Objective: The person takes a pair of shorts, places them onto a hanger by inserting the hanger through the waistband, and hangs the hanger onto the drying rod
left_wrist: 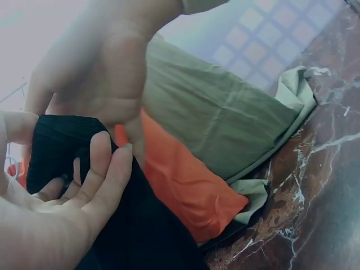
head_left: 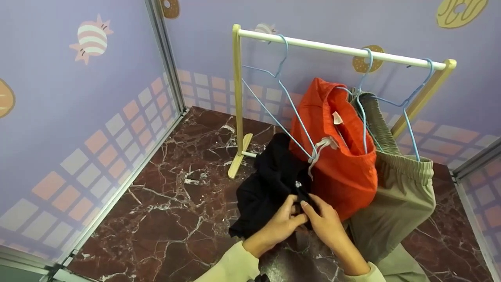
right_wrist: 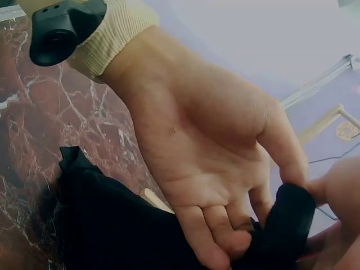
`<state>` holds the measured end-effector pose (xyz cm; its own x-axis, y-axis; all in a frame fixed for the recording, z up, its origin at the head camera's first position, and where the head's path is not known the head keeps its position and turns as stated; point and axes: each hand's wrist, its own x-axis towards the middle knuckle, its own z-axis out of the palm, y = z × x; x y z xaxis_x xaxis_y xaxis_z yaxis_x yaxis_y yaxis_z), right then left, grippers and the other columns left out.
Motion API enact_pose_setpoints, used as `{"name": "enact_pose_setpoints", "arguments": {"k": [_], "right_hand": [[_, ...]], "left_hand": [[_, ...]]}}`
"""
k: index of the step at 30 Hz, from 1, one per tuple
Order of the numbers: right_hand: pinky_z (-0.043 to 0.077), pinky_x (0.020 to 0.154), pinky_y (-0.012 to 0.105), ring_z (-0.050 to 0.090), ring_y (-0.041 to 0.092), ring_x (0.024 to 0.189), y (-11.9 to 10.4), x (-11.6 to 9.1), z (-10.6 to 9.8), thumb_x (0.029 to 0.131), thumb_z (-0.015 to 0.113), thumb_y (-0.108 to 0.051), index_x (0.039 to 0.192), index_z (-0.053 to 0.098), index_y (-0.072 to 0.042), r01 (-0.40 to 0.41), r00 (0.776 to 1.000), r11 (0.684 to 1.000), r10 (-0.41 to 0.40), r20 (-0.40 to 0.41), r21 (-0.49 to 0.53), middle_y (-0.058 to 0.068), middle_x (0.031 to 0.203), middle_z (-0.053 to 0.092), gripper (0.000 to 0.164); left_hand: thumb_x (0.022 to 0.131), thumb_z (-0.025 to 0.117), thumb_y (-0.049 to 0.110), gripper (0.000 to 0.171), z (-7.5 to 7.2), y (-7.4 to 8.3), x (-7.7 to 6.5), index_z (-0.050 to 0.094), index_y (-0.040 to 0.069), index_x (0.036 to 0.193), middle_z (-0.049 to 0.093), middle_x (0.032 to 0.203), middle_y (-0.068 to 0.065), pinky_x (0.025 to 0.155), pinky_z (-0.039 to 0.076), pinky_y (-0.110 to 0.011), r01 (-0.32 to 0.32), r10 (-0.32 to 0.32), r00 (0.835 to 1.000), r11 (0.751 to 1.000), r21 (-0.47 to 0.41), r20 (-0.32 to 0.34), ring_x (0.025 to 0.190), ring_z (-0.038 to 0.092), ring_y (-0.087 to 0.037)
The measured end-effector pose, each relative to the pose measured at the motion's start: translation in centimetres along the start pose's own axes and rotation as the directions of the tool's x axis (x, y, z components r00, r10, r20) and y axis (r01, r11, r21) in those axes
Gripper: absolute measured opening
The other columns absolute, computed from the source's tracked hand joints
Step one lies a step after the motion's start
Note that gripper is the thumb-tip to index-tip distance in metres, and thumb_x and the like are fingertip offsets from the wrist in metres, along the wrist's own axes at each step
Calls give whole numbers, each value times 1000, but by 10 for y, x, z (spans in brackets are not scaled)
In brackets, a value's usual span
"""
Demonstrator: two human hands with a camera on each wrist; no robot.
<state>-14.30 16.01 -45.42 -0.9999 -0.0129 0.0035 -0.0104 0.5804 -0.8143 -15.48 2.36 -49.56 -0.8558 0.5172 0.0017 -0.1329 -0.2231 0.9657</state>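
A black garment [head_left: 258, 196] with a gathered, ribbed band hangs in folds in front of the rack. My left hand [head_left: 278, 224] pinches this band between thumb and fingers, close to its edge. Right beside it, my right hand [head_left: 328, 224] pinches the same band, the two thumbs nearly meeting. In the left wrist view the ribbed band [left_wrist: 62, 138] is bunched between both hands, and the cloth drops away below. From the right wrist, a folded piece of the black band [right_wrist: 289, 219] shows between thumb and fingers. Part of the garment is hidden behind the hands.
A wooden rack with a white rail [head_left: 336, 47] carries blue wire hangers [head_left: 287, 90]. Orange trousers [head_left: 340, 184] with a white drawstring and khaki trousers [head_left: 391, 203] hang at the right. Patterned walls [head_left: 117, 129] enclose the dark red marbled surface [head_left: 164, 211].
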Motion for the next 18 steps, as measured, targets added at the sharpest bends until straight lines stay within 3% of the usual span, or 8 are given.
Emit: {"name": "enact_pose_setpoints", "arguments": {"k": [5,7,10,14,18], "right_hand": [[43,90,41,58,24,105,2,0,0,90,56,-22,120,57,-9,40,998,999,-41,-46,-14,11,115,62,33],[44,88,41,59,24,103,3,0,-1,89,58,-19,119,58,-9,56,996,998,-57,-63,-19,11,114,63,32],[44,88,41,59,23,103,5,0,-3,86,62,-15,118,60,-10,91,991,995,-94,-92,-28,9,114,64,32],[42,92,40,57,17,108,7,-1,-6,81,67,-10,117,62,-13,139,982,988,-145,-117,-61,2,115,64,36],[42,93,36,57,14,109,7,-3,-9,78,70,-6,114,63,-13,179,972,980,-190,-139,-93,-2,114,65,38]], "left_hand": [[91,50,11,40,1,-1,-1,33,13,127,60,107,-6,66,52,-31,-43,40,995,999,28,87,83,61,-27],[91,50,12,48,-1,0,-1,28,10,134,60,110,-10,69,53,-38,-47,42,991,998,34,127,83,62,-35],[91,53,13,42,-7,3,-1,35,4,128,61,107,-17,71,53,-43,-54,36,986,993,109,165,81,62,-43],[91,54,14,20,-21,16,0,51,-1,105,64,97,-25,67,53,-45,-94,51,987,955,280,155,74,62,-43],[93,51,15,21,-31,37,-1,57,-5,98,64,86,-29,66,49,-54,-109,84,993,926,361,83,71,60,-47]]}}
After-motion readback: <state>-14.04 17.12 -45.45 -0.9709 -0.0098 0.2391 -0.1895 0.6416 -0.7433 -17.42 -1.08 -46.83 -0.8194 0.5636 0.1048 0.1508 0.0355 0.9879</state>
